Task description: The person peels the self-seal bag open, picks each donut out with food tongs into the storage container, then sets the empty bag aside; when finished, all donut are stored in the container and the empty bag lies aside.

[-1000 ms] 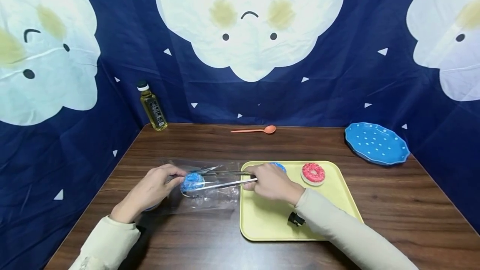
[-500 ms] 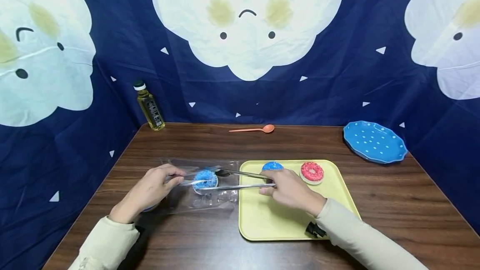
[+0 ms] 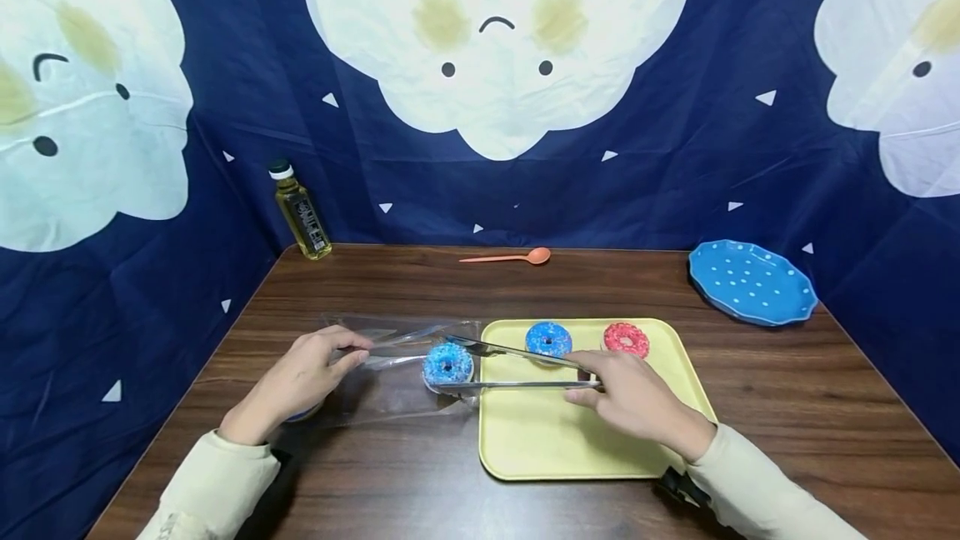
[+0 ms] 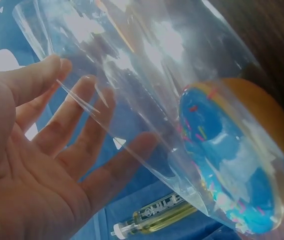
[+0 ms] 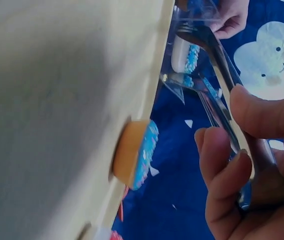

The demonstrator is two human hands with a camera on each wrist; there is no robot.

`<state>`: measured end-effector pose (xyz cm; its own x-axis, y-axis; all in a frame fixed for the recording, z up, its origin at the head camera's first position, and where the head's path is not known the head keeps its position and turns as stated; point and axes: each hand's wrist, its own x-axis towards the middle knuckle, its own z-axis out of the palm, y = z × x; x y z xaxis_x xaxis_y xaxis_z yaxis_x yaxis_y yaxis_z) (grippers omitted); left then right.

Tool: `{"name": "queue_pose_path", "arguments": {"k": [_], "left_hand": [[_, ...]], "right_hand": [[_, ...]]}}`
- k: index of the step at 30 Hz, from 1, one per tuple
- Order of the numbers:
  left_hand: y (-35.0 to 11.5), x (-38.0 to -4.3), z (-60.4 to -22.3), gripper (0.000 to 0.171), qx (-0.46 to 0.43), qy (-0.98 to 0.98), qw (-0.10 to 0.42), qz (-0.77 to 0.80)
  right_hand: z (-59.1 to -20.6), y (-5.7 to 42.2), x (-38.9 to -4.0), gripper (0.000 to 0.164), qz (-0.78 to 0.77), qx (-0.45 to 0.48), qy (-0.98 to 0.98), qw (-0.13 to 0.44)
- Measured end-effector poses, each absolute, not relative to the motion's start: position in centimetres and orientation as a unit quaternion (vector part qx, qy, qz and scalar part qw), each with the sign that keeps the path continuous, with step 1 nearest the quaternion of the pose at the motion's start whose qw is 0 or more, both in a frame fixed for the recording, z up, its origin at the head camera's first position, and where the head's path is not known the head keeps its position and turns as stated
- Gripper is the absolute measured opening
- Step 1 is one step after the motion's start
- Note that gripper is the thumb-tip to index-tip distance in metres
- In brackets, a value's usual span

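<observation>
My left hand pinches the edge of a clear plastic bag, which lies on the table left of the tray. My right hand grips metal tongs that reach leftward over the tray. Between the tong tips sits a blue-iced doughnut with sprinkles, at the bag's right end; how much plastic covers it, I cannot tell. Another blue-iced doughnut shows through plastic in the left wrist view; in the head view my left hand mostly hides it.
A yellow tray holds a blue doughnut and a pink doughnut along its far side. Behind are an oil bottle, an orange spoon and a blue dotted plate. A dark cloth wall borders the table.
My right hand has drawn the tongs rightward, and the blue doughnut between their tips has slid from the bag's middle to its right end. My left hand keeps its place on the bag.
</observation>
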<state>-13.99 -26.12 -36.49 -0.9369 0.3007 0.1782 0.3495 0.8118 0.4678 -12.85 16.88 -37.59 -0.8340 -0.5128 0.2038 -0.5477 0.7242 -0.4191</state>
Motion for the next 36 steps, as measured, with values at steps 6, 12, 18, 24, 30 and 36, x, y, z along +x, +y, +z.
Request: {"name": "queue_pose_path", "arguments": {"k": [6, 12, 18, 24, 30, 36], "left_hand": [[-26.2, -13.9, -36.5, 0.015, -0.174, -0.950, 0.052, -0.256], [-26.1, -13.9, -36.3, 0.014, -0.172, -0.951, 0.053, -0.251], [-26.1, -13.9, -36.3, 0.014, -0.171, -0.952, 0.051, -0.250], [-26.2, -13.9, -36.4, 0.014, -0.172, -0.951, 0.050, -0.254], [-26.1, -13.8, -36.4, 0.014, -0.170, -0.951, 0.046, -0.255], [-26.1, -13.9, -36.4, 0.015, -0.173, -0.951, 0.046, -0.252]], "right_hand": [[-37.0, 18.8, -12.0, 0.035, 0.223, 0.278, -0.933, 0.046], [-36.9, 20.6, -11.4, 0.035, 0.220, 0.265, -0.937, 0.053], [-36.9, 22.2, -10.3, 0.035, 0.207, 0.252, -0.944, 0.045], [-36.7, 23.2, -9.6, 0.036, 0.188, 0.250, -0.948, 0.053], [-36.4, 24.4, -8.9, 0.034, 0.187, 0.251, -0.949, 0.040], [-36.2, 25.9, -8.5, 0.033, 0.189, 0.253, -0.948, 0.025]]}}
